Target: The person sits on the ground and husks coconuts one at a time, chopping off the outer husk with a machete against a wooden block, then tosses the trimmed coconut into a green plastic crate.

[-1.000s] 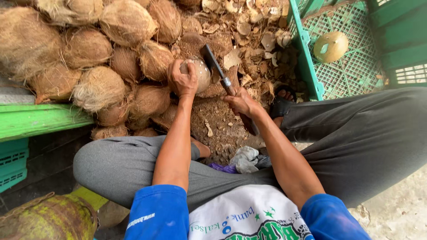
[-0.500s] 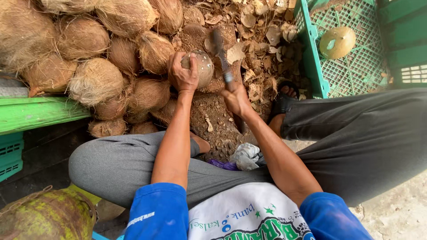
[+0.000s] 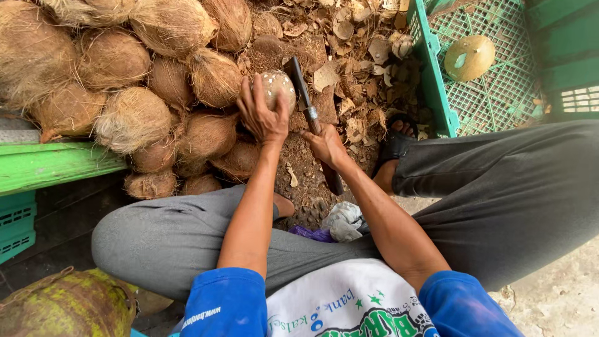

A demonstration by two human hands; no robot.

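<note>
Blue sleeves, two of them, sit nearest the camera above a white printed shirt front, and grey trousers spread to either side where the person sits with knees apart. Just beyond the lap, between the knees, lie one crumpled pale cloth [image 3: 345, 219] and one purple scrap [image 3: 312, 234] touching it. Both forearms reach forward from there, nearly straight, meeting over a patch of brown dirt and husk chips. One peeled coconut [image 3: 276, 88], rounded, pale and speckled, serves as the landmark: the left hand [image 3: 263, 115] clasps it from below and from the left side, fingers wrapped up around the shell, holding it off the ground. Just right of the coconut, the right hand [image 3: 326, 145] is closed around the dark handle of one long knife [image 3: 302, 93], whose blade points away from the person and lies against the coconut's right edge. Left of the coconut and beyond it, a heap of unpeeled fibrous husked coconuts [image 3: 134, 118] is piled up, at least a dozen in view. Nearer than the heap and to the left, one green plank [image 3: 53, 165] runs off the frame. Far right of the coconut stands one green plastic crate [image 3: 430, 93], and inside it rests a single cut shell piece [image 3: 469, 57], tan and round. Dry husk flakes [image 3: 349, 28] litter the ground beyond the coconut.
</note>
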